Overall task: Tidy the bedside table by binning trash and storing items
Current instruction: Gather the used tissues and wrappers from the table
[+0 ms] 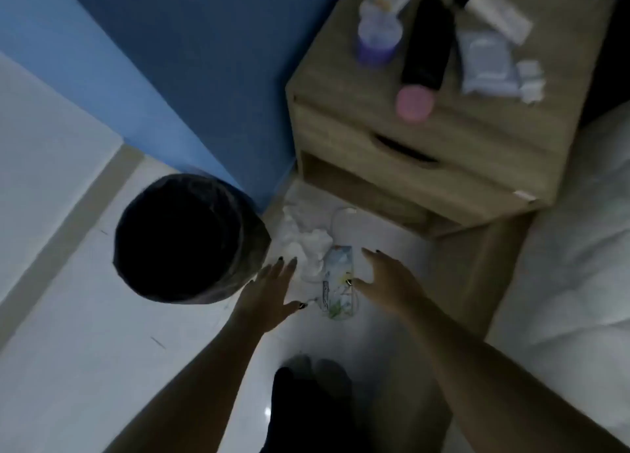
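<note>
Wrapper [337, 282], flat, printed with pale floral colours, lies on the floor between both hands, beside crumpled tissues [306, 244]. Left hand [269, 292] and right hand [388, 282] spread, grasping nothing. Black-lined bin [184, 237] just left of the left hand.

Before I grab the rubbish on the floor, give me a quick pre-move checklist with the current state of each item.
1. Both hands free: left hand and right hand open, holding nothing. Ok.
2. Targets in view: crumpled tissue and printed wrapper lie between the hands. Ok.
3. Bin beside the left hand, mouth open. Ok.
4. Room in the bin: inside too dark. Cannot tell.
5. White cable runs near the tissue; whether tangled, cannot tell.
6. Bedside table top cluttered. Not ok.
</note>
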Motion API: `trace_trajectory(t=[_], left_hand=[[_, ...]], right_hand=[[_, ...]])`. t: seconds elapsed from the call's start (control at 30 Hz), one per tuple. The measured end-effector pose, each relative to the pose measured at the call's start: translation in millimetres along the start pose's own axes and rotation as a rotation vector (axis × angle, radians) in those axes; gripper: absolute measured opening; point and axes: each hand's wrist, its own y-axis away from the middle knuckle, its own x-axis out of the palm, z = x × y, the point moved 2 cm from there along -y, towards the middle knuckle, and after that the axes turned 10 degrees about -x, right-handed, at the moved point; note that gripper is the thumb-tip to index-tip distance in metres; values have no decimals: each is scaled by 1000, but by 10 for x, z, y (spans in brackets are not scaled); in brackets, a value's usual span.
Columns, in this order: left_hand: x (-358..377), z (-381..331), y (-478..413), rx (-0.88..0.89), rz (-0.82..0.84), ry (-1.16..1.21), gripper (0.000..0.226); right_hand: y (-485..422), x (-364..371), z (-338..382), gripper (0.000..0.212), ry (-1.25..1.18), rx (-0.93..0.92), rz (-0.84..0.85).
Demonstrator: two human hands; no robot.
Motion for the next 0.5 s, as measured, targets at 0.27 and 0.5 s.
trace_trajectory(t=[0.27, 0.5], left_hand=[[1627, 604, -1261, -37, 26, -261, 112], [2068, 1003, -1526, -4, -90, -328, 95]], right_hand=[[-1759, 1632, -339, 86, 112, -159, -6], [-2594, 2176, -342, 88, 249, -295, -107]])
